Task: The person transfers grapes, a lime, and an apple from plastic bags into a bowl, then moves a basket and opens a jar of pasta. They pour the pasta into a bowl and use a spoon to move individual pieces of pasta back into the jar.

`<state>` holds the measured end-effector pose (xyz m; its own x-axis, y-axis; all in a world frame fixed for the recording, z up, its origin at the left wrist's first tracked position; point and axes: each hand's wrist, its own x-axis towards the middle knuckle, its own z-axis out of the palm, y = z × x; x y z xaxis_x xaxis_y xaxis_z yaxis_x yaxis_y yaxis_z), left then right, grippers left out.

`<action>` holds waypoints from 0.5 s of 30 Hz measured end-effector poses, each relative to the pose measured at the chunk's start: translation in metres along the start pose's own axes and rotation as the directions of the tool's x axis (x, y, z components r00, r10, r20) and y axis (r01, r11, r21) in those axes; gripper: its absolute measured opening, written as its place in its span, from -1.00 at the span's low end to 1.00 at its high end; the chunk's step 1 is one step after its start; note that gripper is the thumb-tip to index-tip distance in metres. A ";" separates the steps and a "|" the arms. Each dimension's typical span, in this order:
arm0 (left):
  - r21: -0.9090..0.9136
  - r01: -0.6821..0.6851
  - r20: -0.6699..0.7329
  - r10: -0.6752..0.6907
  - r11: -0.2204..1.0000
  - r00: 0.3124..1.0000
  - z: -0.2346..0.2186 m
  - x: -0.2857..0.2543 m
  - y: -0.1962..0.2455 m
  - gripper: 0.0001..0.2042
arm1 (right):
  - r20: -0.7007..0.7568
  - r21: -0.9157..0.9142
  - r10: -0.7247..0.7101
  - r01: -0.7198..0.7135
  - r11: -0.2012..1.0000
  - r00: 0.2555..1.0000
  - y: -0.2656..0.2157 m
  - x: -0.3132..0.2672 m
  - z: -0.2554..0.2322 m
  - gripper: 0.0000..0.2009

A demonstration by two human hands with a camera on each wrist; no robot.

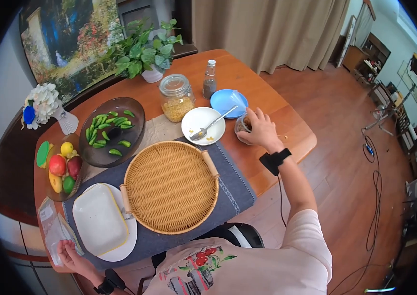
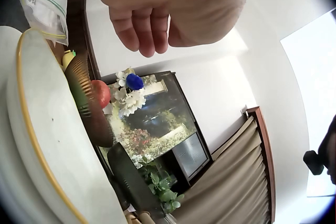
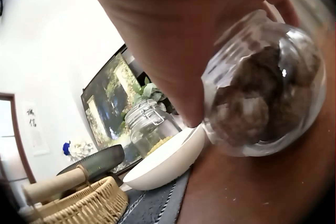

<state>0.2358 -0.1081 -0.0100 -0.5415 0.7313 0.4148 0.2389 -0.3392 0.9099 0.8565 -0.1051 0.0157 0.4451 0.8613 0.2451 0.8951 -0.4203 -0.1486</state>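
Observation:
My right hand (image 1: 260, 129) is at the right side of the table, gripping a small clear jar (image 1: 241, 130) from above. In the right wrist view the jar (image 3: 265, 95) holds dark brown, wrinkled lumps, and the thumb lies along its side. The hand hides much of its top. A blue plate (image 1: 222, 101) and a white bowl (image 1: 191, 119) with a metal-handled utensil across it stand beside the jar. My left hand (image 1: 73, 258), its fingers loosely bent and holding nothing, is at the front left, next to a plastic zip bag (image 1: 53, 223) and a white rectangular dish (image 1: 99, 221).
A round wicker tray (image 1: 171, 187) sits on a blue-grey cloth (image 1: 235, 189). Behind it are a dark plate (image 1: 137, 120) of green peppers, a lidded glass jar (image 1: 176, 98) of yellow bits and a capped bottle (image 1: 210, 81). A fruit bowl (image 1: 73, 191) stands far left.

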 end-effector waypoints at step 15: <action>0.058 -0.080 0.117 0.073 0.995 0.990 0.019 -0.005 0.005 -0.88 | -0.086 -0.036 0.240 -0.244 0.969 0.967 0.074 0.018 -0.008 -0.23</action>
<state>0.2551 -0.1025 -0.0074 -0.4244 0.7688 0.4783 0.3281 -0.3617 0.8726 0.9310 -0.1235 0.0166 0.6475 0.7073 0.2836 0.7598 -0.6276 -0.1697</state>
